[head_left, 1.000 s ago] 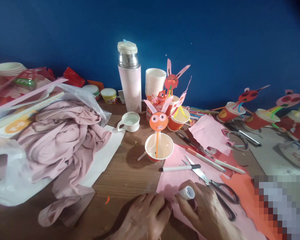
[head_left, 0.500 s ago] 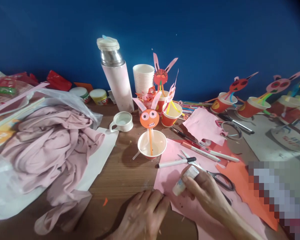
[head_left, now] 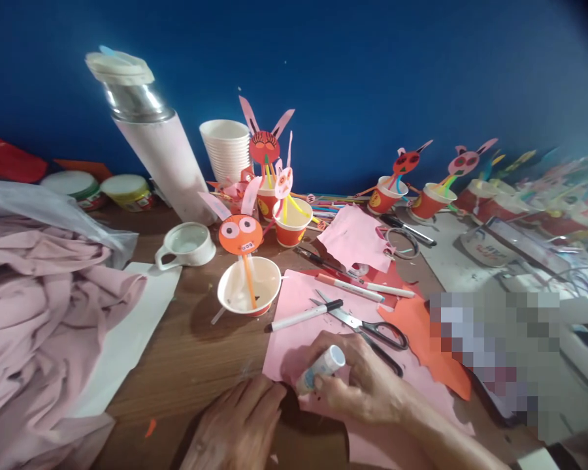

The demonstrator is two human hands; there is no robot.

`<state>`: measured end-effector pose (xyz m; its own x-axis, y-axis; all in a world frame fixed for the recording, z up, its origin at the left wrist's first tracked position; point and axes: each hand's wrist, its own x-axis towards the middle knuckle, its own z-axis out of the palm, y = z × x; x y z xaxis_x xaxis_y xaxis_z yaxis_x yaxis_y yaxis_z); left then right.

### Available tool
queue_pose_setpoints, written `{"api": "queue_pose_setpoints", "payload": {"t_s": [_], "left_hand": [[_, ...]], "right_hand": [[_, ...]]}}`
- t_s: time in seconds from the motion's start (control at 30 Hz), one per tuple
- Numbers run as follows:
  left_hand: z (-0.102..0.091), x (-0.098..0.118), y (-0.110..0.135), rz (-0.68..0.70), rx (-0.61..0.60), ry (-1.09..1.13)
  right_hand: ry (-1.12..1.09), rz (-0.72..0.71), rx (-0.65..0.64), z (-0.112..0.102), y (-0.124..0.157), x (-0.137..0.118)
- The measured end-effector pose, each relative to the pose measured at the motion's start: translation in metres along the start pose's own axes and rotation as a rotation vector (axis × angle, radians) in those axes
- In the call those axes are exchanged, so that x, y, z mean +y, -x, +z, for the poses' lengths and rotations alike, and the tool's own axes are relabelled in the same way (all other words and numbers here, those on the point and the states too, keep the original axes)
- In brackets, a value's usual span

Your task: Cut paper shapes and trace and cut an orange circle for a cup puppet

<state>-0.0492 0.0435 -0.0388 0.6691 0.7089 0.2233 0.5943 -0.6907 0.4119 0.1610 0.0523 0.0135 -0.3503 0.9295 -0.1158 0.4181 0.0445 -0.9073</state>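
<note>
My right hand is closed around a white glue stick with pale blue print. It holds the stick tilted over a sheet of pink paper. Palm down on the brown table lies my left hand, its fingers stretched out by the paper's near left corner. Whatever lies under those fingers is hidden. A black-capped marker and open-bladed scissors rest on the pink paper beyond my right hand. Farther back, a paper cup holds an orange rabbit-like face on a stem.
A tilted thermos, a white mug and stacked paper cups stand towards the blue wall. Pink cloth covers the left side. More decorated cups line the back right, and orange paper lies on the right.
The camera view has swung right, so the table things appear farther left. My right hand has turned the glue stick, bringing its lower end close to my left fingertips. My left hand stays flat.
</note>
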Motion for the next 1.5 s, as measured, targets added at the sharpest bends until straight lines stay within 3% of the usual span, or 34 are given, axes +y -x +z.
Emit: {"api": "queue_pose_setpoints", "payload": {"t_s": [0.2,0.37,0.6,0.9,1.03,1.17,1.33,1.5], "left_hand": [[0.005,-0.004,0.002,-0.001,-0.097,0.033],[-0.002,-0.001,-0.002,-0.051,-0.229,0.046],[-0.007,0.003,-0.003,-0.049,-0.233,0.048],[-0.007,0.006,-0.005,0.025,-0.138,-0.041],[-0.005,0.006,-0.005,0.047,-0.113,-0.082],[-0.006,0.007,-0.006,0.025,-0.161,-0.047],[-0.007,0.007,-0.004,-0.037,-0.180,0.035],[-0.004,0.005,-0.005,0.033,-0.149,-0.028]], "right_hand": [[0.214,-0.054,0.013,-0.005,0.003,0.002],[0.325,-0.106,-0.026,-0.005,0.006,0.008],[0.370,-0.125,-0.098,-0.005,0.006,0.012],[0.363,-0.121,-0.108,-0.003,0.007,0.010],[0.276,-0.107,-0.030,-0.007,0.006,0.008],[0.216,-0.133,0.024,-0.011,0.004,0.006],[0.399,-0.154,0.031,-0.009,0.005,0.004],[0.516,-0.144,0.007,-0.003,0.007,0.009]]}}
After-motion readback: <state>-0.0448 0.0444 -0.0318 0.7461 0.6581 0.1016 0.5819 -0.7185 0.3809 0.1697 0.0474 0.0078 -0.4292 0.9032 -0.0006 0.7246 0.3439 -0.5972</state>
